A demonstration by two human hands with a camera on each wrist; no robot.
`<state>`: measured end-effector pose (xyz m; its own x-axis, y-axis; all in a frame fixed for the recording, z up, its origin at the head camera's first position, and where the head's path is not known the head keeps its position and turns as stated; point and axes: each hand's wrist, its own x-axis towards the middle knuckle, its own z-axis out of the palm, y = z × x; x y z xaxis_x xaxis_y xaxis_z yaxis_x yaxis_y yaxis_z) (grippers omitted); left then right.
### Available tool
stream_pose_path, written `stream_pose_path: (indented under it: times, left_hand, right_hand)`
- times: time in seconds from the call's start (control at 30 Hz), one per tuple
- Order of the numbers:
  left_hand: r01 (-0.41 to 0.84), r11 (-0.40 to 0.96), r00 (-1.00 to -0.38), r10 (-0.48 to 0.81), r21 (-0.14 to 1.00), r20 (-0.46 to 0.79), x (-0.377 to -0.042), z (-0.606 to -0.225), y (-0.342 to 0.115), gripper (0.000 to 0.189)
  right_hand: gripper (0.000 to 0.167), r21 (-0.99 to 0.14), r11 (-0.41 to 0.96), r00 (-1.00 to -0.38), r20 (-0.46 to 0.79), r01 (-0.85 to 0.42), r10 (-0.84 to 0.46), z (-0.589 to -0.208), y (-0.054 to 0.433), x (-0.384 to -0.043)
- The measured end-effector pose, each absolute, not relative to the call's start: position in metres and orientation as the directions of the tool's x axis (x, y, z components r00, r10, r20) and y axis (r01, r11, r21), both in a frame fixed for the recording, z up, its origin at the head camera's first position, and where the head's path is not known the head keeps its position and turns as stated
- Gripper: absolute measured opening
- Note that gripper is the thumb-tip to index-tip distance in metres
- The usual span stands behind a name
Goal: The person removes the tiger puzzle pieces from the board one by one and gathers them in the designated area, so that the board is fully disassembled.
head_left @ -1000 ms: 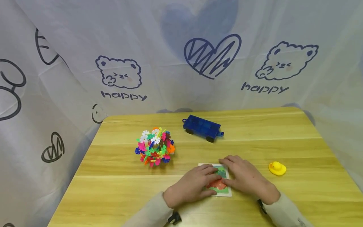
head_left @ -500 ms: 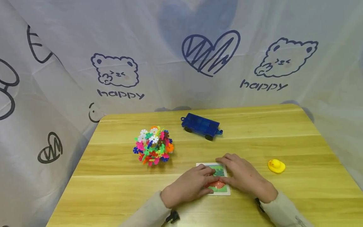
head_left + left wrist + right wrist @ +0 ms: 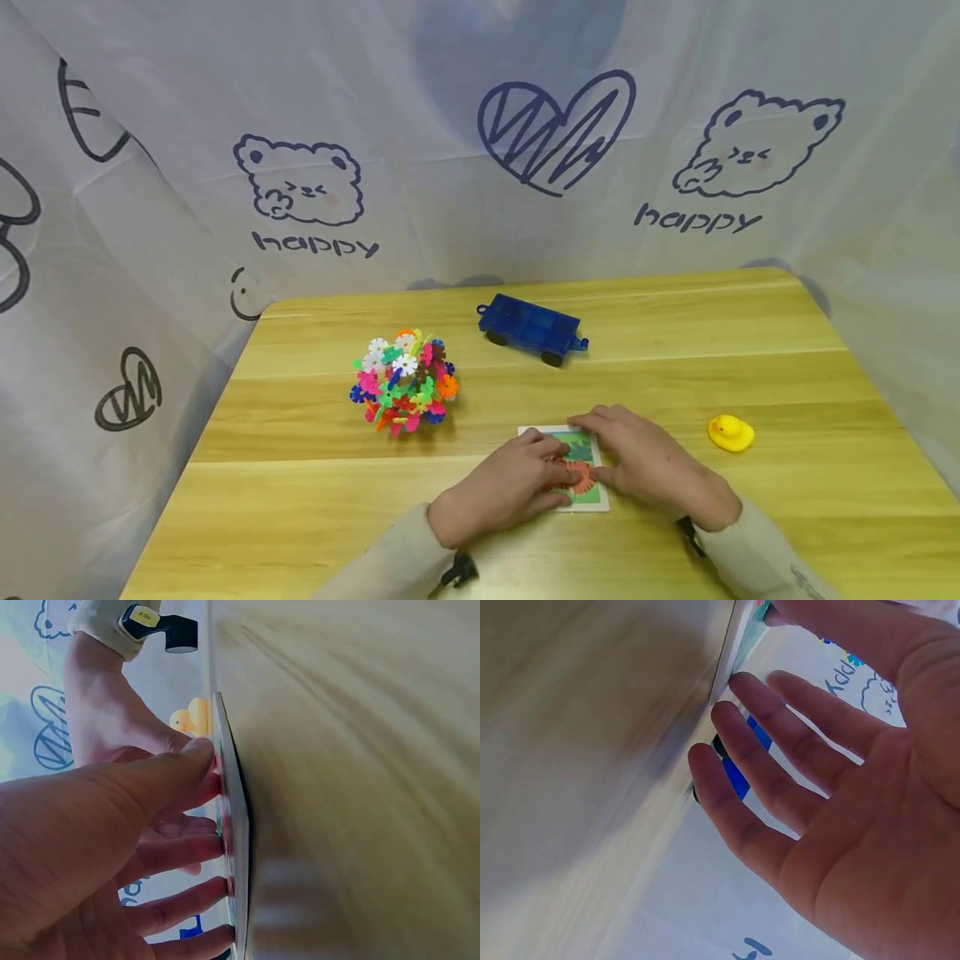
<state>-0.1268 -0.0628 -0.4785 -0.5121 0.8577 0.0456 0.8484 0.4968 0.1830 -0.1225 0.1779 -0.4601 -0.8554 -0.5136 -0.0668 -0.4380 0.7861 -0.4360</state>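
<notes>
A small flat picture board [image 3: 592, 497] with a white border lies on the table, its picture green with a toothed red shape. My left hand [image 3: 504, 482] covers the board's left half, with fingertips and thumb down on the picture. From the left wrist view, the board [image 3: 238, 840] appears edge-on, with the fingertips of my left hand [image 3: 97, 825] along its face. My right hand [image 3: 651, 460] lies at the board's right side, thumb over the picture and fingers at the far right corner. In the right wrist view, the fingers of my right hand [image 3: 832, 802] are spread and slightly bent.
Beyond the hands, a ball of colourful flower-shaped plastic pieces [image 3: 403, 383] stands on the left. A blue toy wagon [image 3: 531, 328] is near the table's back edge. To the right sits a yellow rubber duck [image 3: 731, 433]. A printed white curtain [image 3: 435, 200] hangs behind the table [image 3: 300, 517].
The head view has shifted slightly, moving the scene a little up and left. Over the red shape, the left fingers and right thumb have moved slightly; more of the red now shows between them.
</notes>
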Motion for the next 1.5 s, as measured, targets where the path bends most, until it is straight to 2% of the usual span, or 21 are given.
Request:
stream_pose_path:
  times: [0.27, 0.67, 0.9, 1.2, 1.3, 1.4, 1.5]
  left_hand:
    - [0.827, 0.529, -0.544, 0.838, 0.190, 0.041, -0.126, -0.478, -0.060, 0.029]
    - [0.825, 0.520, -0.542, 0.839, 0.221, 0.050, -0.127, -0.477, -0.062, 0.030]
    - [0.812, 0.519, -0.549, 0.835, 0.268, 0.045, -0.126, -0.479, -0.062, 0.030]
    - [0.808, 0.526, -0.555, 0.830, 0.265, 0.046, -0.123, -0.480, -0.060, 0.030]
    - [0.814, 0.522, -0.551, 0.833, 0.254, 0.053, -0.123, -0.481, -0.061, 0.030]
    - [0.817, 0.521, -0.548, 0.835, 0.247, 0.054, -0.123, -0.481, -0.061, 0.031]
    - [0.816, 0.522, -0.549, 0.834, 0.250, 0.052, -0.123, -0.480, -0.061, 0.031]
  right_hand:
    - [0.064, -0.480, 0.783, -0.868, -0.083, -0.396, -0.490, -0.460, 0.173, -0.128]
    - [0.069, -0.518, 0.778, -0.880, -0.094, -0.357, -0.466, -0.462, 0.171, -0.136]
    - [0.066, -0.538, 0.748, -0.849, -0.108, -0.388, -0.518, -0.461, 0.171, -0.141]
    - [0.060, -0.547, 0.718, -0.804, -0.128, -0.431, -0.581, -0.461, 0.173, -0.146]
    - [0.053, -0.588, 0.696, -0.789, -0.152, -0.412, -0.595, -0.461, 0.173, -0.145]
    - [0.053, -0.591, 0.698, -0.796, -0.148, -0.405, -0.587, -0.461, 0.172, -0.144]
    - [0.061, -0.569, 0.720, -0.817, -0.137, -0.398, -0.561, -0.460, 0.173, -0.142]
